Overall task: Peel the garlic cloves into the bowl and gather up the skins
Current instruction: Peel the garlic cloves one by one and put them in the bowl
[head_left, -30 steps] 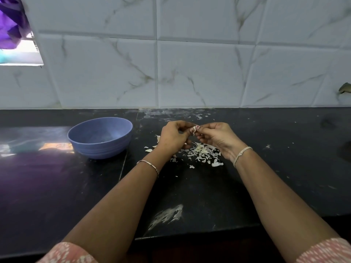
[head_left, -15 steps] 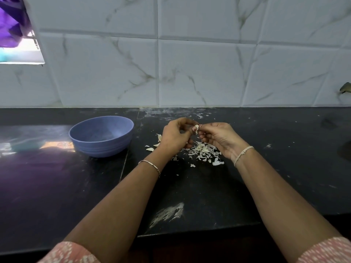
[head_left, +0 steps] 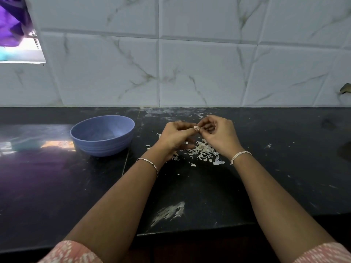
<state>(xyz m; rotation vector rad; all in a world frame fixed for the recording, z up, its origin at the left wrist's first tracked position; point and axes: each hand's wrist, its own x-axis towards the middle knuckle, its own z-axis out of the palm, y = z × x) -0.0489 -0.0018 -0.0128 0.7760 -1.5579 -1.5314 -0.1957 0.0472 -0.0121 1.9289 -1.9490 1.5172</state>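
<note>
— What lies around the hands?

— I see a black stone counter [head_left: 284,168] backed by a white marbled tile wall [head_left: 190,63]. A blue bowl [head_left: 102,147] stands toward the counter's back left, well apart from the hands. A loose pile of pale garlic skins [head_left: 204,150] lies mid-counter, just below the hands and nearer to me, with stray flakes scattered round it. A whitish smear [head_left: 169,212] marks the counter close to its front edge. Purple cloth [head_left: 9,19] hangs at the top left of my view.

— How are the arms held?

— Both bare forearms reach from the front edge toward the middle of the counter and converge, with the hands raised above the skins. A thin bangle [head_left: 148,164] circles the left wrist, a pale thread band [head_left: 240,156] the right. Patterned pink sleeves [head_left: 70,251] show at the bottom.

— And the hands?

— The left hand [head_left: 176,135] and the right hand [head_left: 218,133] meet fingertip to fingertip, fingers curled. Between them they pinch one small garlic clove [head_left: 196,127], pale with a pinkish tint, held above the far side of the pile, to the right of the bowl. I cannot tell how much skin is on it
</note>
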